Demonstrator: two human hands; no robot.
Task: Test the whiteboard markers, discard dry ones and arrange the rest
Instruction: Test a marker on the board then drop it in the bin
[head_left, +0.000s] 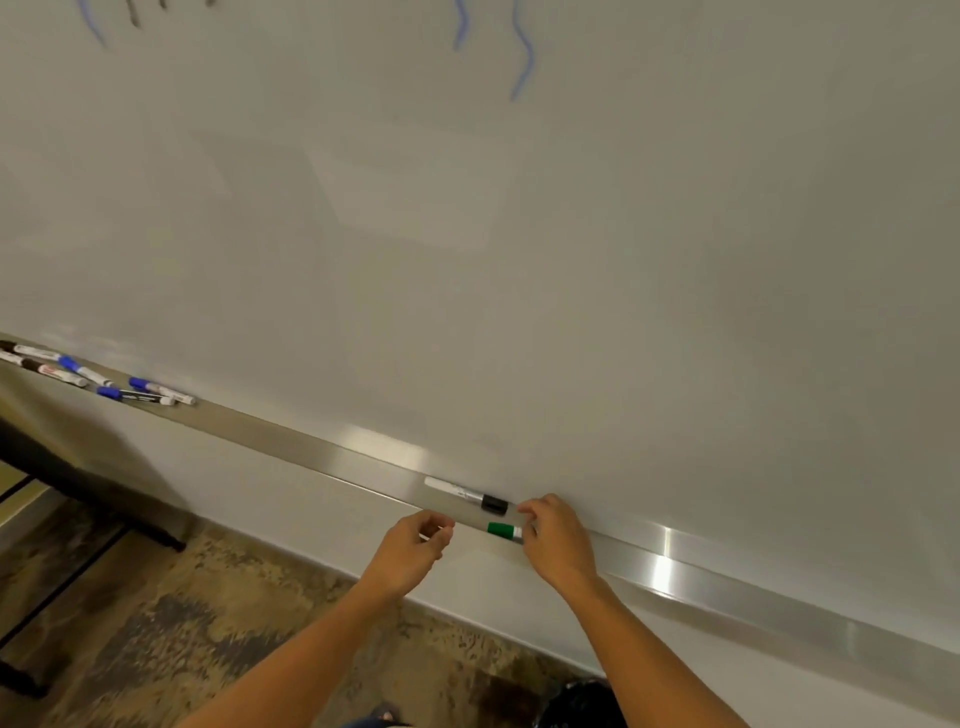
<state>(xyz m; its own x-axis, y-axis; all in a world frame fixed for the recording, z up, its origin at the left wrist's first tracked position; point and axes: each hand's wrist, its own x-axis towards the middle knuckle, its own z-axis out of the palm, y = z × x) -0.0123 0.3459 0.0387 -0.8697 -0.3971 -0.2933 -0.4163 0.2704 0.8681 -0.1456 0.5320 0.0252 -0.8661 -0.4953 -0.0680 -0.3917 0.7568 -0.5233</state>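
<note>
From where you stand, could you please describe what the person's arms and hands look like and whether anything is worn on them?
Both forearms are bare to the bottom of the frame: no sleeves show. The left hand and right hand wear no gloves; no watch, bracelet or ring is visible.

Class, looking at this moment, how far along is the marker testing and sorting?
Done: blue test squiggles on the whiteboard; a black-capped marker lies on the tray. In hand: right hand holds a green-capped marker; left hand is beside it. Left: the cluster of markers far left.
</note>
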